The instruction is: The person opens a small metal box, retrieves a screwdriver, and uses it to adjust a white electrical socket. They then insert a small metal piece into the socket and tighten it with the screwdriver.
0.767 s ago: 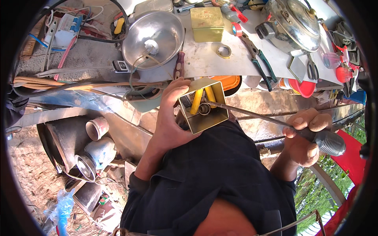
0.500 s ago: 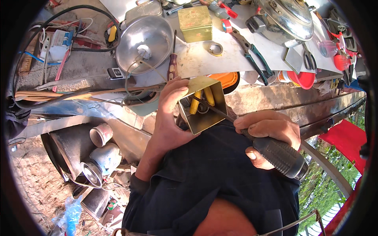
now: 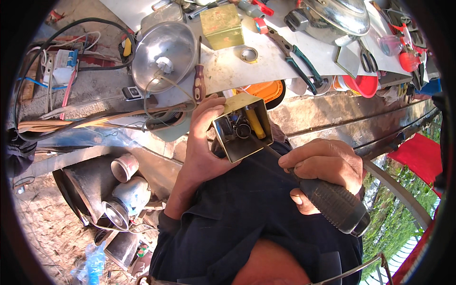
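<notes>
My left hand (image 3: 202,156) grips a gold-coloured square metal box (image 3: 248,149) by its side, held above my lap with the open end toward me. Inside it I see a yellow handle-like piece (image 3: 254,122), a small metal ring (image 3: 243,130) and dark parts too small to name. My right hand (image 3: 323,166), at the right, is wrapped round a screwdriver (image 3: 335,202) with a thick black ribbed handle. Its long shaft reaches up to the left into the box's open end; the tip is hidden among the parts.
A cluttered bench (image 3: 218,71) ahead bears a steel bowl (image 3: 168,47), pliers (image 3: 301,64), a gold box (image 3: 221,26), a tape roll (image 3: 249,54), a small screwdriver (image 3: 199,83) and a lidded pot (image 3: 339,19). Cables (image 3: 80,121) lie left. Pots and cans (image 3: 123,168) stand lower left.
My right hand has moved left toward the box and lower, the handle now steeper. Inside the box the pieces have shifted: one yellow piece shows now where two did, with more dark parts visible.
</notes>
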A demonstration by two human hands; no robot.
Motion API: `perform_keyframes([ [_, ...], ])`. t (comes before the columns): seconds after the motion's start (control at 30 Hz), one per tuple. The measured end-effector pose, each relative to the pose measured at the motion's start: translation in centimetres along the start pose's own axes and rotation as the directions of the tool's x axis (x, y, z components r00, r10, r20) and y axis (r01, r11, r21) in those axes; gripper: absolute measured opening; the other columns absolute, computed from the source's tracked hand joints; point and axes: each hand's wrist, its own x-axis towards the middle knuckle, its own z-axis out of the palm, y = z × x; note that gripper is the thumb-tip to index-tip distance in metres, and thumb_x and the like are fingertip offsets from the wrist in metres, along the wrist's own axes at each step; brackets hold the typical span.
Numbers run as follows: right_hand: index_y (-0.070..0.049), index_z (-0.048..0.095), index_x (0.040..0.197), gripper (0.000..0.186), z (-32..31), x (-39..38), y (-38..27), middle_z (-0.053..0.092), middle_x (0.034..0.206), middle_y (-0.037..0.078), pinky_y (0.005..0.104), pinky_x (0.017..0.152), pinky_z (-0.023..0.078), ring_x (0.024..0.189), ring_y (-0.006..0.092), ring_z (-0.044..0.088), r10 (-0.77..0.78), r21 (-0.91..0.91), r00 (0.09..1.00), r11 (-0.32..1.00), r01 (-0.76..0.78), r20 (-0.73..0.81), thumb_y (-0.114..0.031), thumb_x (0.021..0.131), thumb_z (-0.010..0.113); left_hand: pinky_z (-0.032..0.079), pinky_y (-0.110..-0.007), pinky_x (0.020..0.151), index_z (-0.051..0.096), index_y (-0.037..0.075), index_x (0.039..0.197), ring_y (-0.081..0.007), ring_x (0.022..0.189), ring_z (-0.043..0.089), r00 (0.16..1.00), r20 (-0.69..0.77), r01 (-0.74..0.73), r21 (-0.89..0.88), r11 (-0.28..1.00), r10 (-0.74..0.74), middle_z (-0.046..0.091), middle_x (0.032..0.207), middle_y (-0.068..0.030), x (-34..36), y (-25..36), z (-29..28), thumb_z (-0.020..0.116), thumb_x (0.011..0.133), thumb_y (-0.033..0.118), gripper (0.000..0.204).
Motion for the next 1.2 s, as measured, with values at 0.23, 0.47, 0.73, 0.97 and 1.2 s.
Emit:
perform_keyframes([
  [0.23,-0.001,0.067,0.105,0.033,0.7,-0.7,0.8,0.075,0.108,0.019,0.0363,0.073,0.062,0.089,0.0286,0.076,0.088,0.103,0.992,0.992,-0.078,-0.089,-0.011,0.081,0.088,0.042,-0.049,0.119,0.03,0.011,0.154,-0.0361,0.147,0.043,0.998,-0.01,0.061,-0.168,0.984,-0.063,0.042,0.153,-0.0242,-0.6,0.0,0.5,0.099,0.063,0.01,0.114],
  [0.47,0.005,0.058,0.112,0.042,-1.0,-1.0,0.5,0.072,0.104,0.028,0.0364,0.07,0.064,0.079,0.029,0.076,0.026,0.096,0.999,0.995,-0.029,0.032,-0.013,0.085,0.085,0.047,-0.046,0.115,0.037,0.008,0.151,-0.0366,0.145,0.045,0.995,-0.019,0.096,-0.148,0.984,-0.1,0.043,0.152,-0.0229,-0.7,0.2,0.7,0.096,0.064,0.011,0.105],
  [0.73,0.003,0.058,0.115,0.043,0.0,-1.6,1.7,0.071,0.11,0.029,0.0387,0.077,0.064,0.087,0.0284,0.076,0.035,0.112,0.999,0.993,-0.033,-0.011,-0.013,0.087,0.085,0.048,-0.047,0.115,0.027,0.009,0.156,-0.0329,0.145,0.046,0.983,0.031,0.18,-0.289,0.94,-0.179,0.035,0.159,-0.0239,-1.4,0.3,1.2,0.099,0.064,0.009,0.116],
  [0.97,0.004,0.064,0.11,0.038,0.7,-2.6,1.6,0.075,0.107,0.025,0.0363,0.08,0.063,0.088,0.026,0.076,0.205,0.32,0.953,0.939,-0.127,-0.222,-0.011,0.083,0.087,0.045,-0.046,0.117,0.031,0.007,0.152,-0.0343,0.146,0.044,0.98,0.0,0.186,-0.353,0.917,-0.199,0.037,0.155,-0.0248,-1.6,0.7,1.5,0.098,0.064,0.008,0.11],
  [1.2,0.004,0.06,0.115,0.041,0.3,-3.3,2.5,0.072,0.111,0.026,0.0354,0.078,0.063,0.085,0.023,0.075,0.171,0.354,0.957,0.932,-0.08,-0.236,-0.013,0.088,0.085,0.045,-0.045,0.116,0.029,0.007,0.154,-0.0318,0.145,0.044,0.981,0.015,0.183,-0.391,0.902,-0.193,0.035,0.157,-0.024,-1.5,0.5,1.4,0.097,0.065,0.008,0.111],
])
